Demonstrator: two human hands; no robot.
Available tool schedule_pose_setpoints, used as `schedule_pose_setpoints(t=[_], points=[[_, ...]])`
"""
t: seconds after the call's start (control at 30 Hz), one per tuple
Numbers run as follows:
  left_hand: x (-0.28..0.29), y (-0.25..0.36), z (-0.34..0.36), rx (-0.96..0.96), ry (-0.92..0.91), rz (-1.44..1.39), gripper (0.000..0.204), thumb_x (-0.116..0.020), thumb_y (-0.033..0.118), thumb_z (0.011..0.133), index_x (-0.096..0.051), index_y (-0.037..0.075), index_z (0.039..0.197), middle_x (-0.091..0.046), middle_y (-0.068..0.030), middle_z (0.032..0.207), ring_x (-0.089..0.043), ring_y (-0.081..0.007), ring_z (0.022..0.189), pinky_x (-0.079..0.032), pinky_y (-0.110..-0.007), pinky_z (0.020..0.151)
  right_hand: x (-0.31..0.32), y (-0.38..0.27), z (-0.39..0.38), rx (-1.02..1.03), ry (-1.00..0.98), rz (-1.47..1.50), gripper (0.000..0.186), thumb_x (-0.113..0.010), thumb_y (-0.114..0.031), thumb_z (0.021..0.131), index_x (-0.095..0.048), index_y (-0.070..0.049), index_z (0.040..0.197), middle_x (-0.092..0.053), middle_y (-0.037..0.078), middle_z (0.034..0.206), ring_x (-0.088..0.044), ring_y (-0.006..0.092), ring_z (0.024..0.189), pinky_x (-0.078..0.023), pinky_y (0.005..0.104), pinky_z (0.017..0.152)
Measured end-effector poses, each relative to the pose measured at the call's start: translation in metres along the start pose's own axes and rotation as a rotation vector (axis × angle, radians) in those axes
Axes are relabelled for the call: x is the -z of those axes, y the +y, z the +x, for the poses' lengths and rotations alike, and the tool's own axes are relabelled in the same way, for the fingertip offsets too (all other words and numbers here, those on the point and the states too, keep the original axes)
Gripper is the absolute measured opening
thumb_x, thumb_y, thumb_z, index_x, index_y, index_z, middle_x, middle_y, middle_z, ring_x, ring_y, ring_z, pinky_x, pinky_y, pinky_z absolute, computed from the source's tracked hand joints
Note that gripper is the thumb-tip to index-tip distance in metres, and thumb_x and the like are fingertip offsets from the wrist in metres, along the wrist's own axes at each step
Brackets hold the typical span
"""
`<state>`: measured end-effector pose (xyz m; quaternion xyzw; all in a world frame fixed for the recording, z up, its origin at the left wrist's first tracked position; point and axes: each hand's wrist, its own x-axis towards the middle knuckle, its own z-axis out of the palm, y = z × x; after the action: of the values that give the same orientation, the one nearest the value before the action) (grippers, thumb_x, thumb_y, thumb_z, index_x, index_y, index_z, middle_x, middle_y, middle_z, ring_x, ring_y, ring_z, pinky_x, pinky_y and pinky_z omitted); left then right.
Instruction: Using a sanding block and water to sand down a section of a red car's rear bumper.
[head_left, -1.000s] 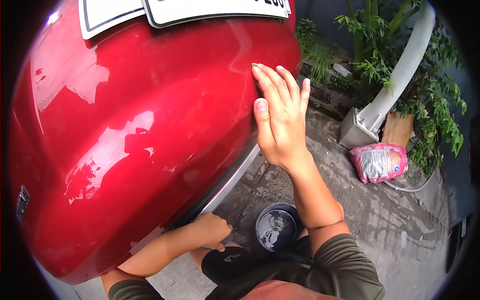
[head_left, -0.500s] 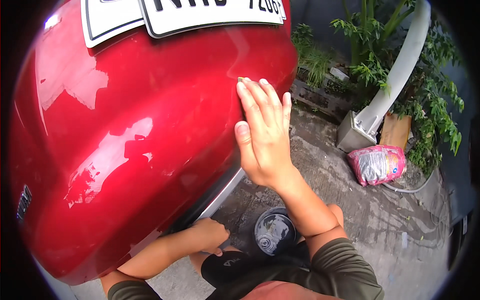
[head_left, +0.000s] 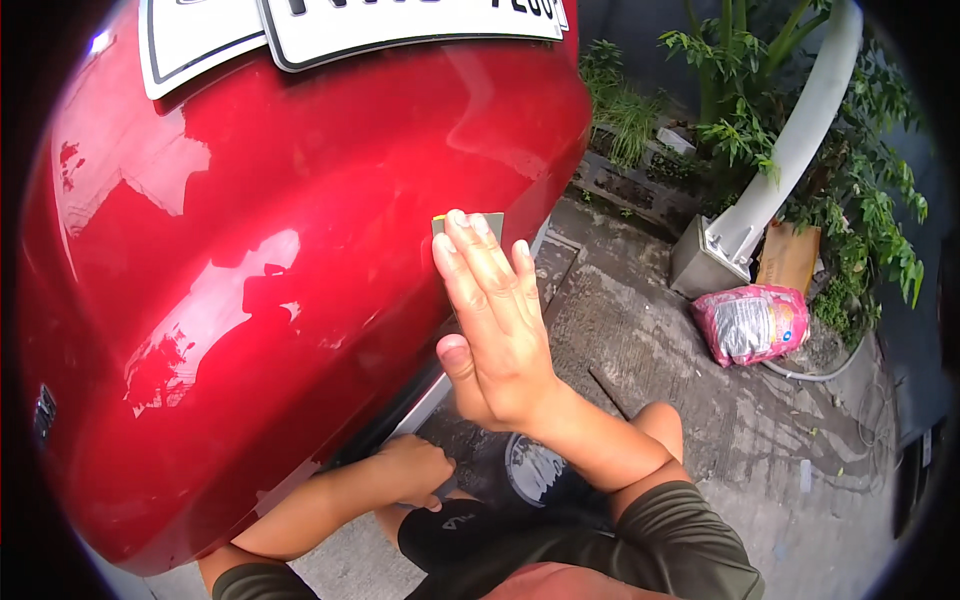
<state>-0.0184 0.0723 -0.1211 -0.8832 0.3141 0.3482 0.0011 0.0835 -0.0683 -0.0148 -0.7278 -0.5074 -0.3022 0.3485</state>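
From here I see the right hand [head_left: 495, 320] spread flat, fingers straight, laying a thin grey-green sheet [head_left: 491, 226] with a yellow edge against glossy red bodywork [head_left: 330, 250]. The left hand [head_left: 418, 468] curls around a grey item [head_left: 446, 488] I can't identify; between them and the legs, a dark bucket [head_left: 566, 490] holds reflective liquid [head_left: 531, 468].

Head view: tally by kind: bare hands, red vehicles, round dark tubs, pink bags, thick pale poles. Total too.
Bare hands: 2 (left hand, right hand)
Red vehicle: 1
Tub: 1
Pink bag: 1
Pole: 1
Total: 6
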Motion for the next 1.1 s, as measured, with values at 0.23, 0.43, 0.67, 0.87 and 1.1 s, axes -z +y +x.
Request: schedule_pose_setpoints(t=[0.23,0.43,0.67,0.87,1.1], points=[[0.001,0.008,-0.007,0.01,-0.013,-0.022,0.058,-0.083,0.048,0.082,-0.072,0.002,0.116,-0.078,-0.017,0.099,-0.076,-0.0356,0.099,-0.061,-0.047,0.083,-0.012,-0.011,-0.017,-0.018,0.026,0.002,0.063,-0.049,-0.028,0.106,-0.038,0.003,0.16,-0.037,0.024,0.166,-0.03,0.0395,0.157,-0.009,0.058,0.127],[-0.007,-0.006,0.005,-0.009,0.044,0.014,0.062,-0.081,0.049,0.083,-0.069,0.002,0.121,-0.077,-0.0186,0.091,-0.077,-0.0364,0.089,-0.061,-0.049,0.076,-0.035,0.006,-0.03,-0.059,0.098,-0.003,0.067,-0.043,-0.033,0.109,-0.03,0.004,0.163,-0.028,0.026,0.169,-0.025,0.0421,0.159,-0.009,0.0597,0.127],[-0.006,0.001,-0.006,0.014,0.088,0.004,0.06,-0.081,0.049,0.083,-0.069,0.002,0.119,-0.076,-0.0187,0.092,-0.076,-0.0376,0.09,-0.061,-0.048,0.08,-0.043,0.002,-0.037,-0.169,0.151,0.115,0.066,-0.039,-0.036,0.111,-0.031,0.003,0.163,-0.028,0.027,0.169,-0.021,0.0439,0.16,-0.006,0.0623,0.126],[-0.04,-0.007,-0.003,-0.04,0.198,0.032,0.061,-0.08,0.047,0.083,-0.069,0.001,0.121,-0.075,-0.019,0.095,-0.076,-0.0372,0.094,-0.061,-0.048,0.081,-0.04,0.008,-0.018,-0.209,0.257,0.109,0.067,-0.04,-0.034,0.111,-0.025,0.006,0.163,-0.026,0.028,0.169,-0.02,0.0432,0.16,-0.008,0.0564,0.128],[-0.019,0.008,-0.012,0.031,0.065,-0.007,0.059,-0.084,0.044,0.082,-0.069,-0.001,0.117,-0.076,-0.0193,0.096,-0.076,-0.0374,0.094,-0.061,-0.047,0.084,-0.039,0.019,-0.019,-0.252,0.245,0.132,0.069,-0.038,-0.035,0.112,-0.02,0.007,0.164,-0.023,0.03,0.17,-0.02,0.0448,0.159,-0.014,0.062,0.125]])
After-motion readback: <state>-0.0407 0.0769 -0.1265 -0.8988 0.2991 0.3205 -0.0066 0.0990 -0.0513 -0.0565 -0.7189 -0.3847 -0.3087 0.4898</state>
